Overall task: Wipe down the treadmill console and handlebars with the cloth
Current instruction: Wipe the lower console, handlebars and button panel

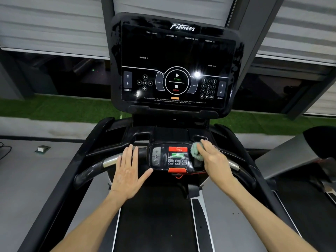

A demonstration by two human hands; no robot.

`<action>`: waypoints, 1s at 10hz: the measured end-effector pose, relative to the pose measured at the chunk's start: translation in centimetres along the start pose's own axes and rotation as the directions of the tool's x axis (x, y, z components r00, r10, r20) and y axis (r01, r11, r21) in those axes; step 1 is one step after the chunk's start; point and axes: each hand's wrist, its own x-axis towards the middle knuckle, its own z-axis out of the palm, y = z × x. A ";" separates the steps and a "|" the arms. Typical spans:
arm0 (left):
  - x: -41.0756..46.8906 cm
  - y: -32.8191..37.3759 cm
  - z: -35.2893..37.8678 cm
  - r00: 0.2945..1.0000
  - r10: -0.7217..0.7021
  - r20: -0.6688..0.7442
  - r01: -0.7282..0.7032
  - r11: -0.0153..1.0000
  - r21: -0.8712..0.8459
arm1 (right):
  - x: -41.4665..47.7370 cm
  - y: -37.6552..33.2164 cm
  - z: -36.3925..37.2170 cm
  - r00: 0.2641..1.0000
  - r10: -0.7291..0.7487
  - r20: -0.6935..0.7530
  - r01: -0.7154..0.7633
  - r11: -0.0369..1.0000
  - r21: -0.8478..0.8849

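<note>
The person's right hand (215, 160) is lying flat with its fingers stretched out, pressing a bunched green cloth (195, 151) against the right edge of the small control panel (169, 158) that is sitting between the two handlebars. The left hand (129, 171) is lying flat too and holding nothing. Its straight fingers are resting over the inner end of the left handlebar (99, 165), and the thumb is reaching toward the panel's lower left corner.

On the panel, a red stop button (177, 149) is showing at the top, just left of the cloth. A row of speed keys is sitting below it, and an orange tab (177, 170) is jutting from the bottom edge. The right handlebar (235, 166) is running out from under the right wrist, with its metal sleeve catching the light.

Above all this, the big console screen (176, 66) is standing dark and tilting back toward the person. White lettering is reading "Fitness" across its top, START and STOP are showing inside a central ring, and a number pad is sitting to the right. Two bright spots of light are glaring off the glass.

The black belt (154, 219) is running beneath both forearms. Beyond the machine, a strip of green turf (54, 108) is lying along a dark window under pale blinds (45, 24). Another treadmill (291, 157) is standing close by on the right, and a small box (42, 149) is sitting on the grey floor to the left.
</note>
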 end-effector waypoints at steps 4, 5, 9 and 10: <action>0.0 0.2 -0.3 1.000 -0.011 0.016 0.011 1.000 0.012 | -3.2 -1.6 0.8 0.974 -0.215 0.078 0.211 0.976 0.055; -0.1 0.3 -0.3 1.000 -0.011 0.010 0.011 1.000 0.005 | 0.3 -1.5 0.1 0.994 -0.104 0.041 0.104 0.995 0.003; -0.1 0.3 -0.4 1.000 -0.014 0.002 0.014 1.000 -0.016 | -1.5 -2.9 0.3 0.972 -0.218 0.086 0.214 0.975 0.058; -0.1 0.4 -0.4 1.000 -0.011 -0.004 0.011 1.000 -0.017 | 1.6 -2.8 -0.2 0.995 -0.096 0.041 0.096 0.995 0.007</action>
